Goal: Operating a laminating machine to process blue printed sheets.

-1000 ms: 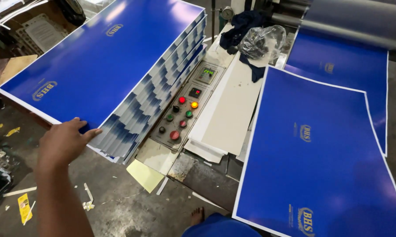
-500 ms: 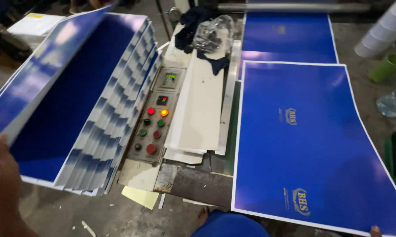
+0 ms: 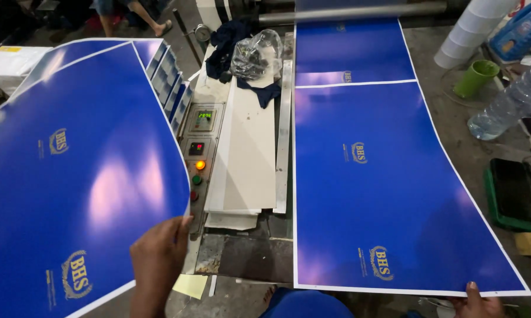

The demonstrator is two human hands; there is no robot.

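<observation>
Glossy blue paper sheets (image 3: 383, 176), crinkled clear plastic bag (image 3: 255, 56), dark cloth (image 3: 224, 44).

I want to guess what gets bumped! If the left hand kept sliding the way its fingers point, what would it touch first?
The left hand points up and slightly right along the lifted blue sheet. Going straight on, it would probably meet the control panel with its coloured buttons first, though depth is hard to judge.

Dim room, overhead glare on glossy blue sheets (image 3: 389, 171), sharp focus

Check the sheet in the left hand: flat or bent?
Bent. The left hand pinches the blue sheet at its lower corner, and the sheet bows upward above the stack.
</observation>
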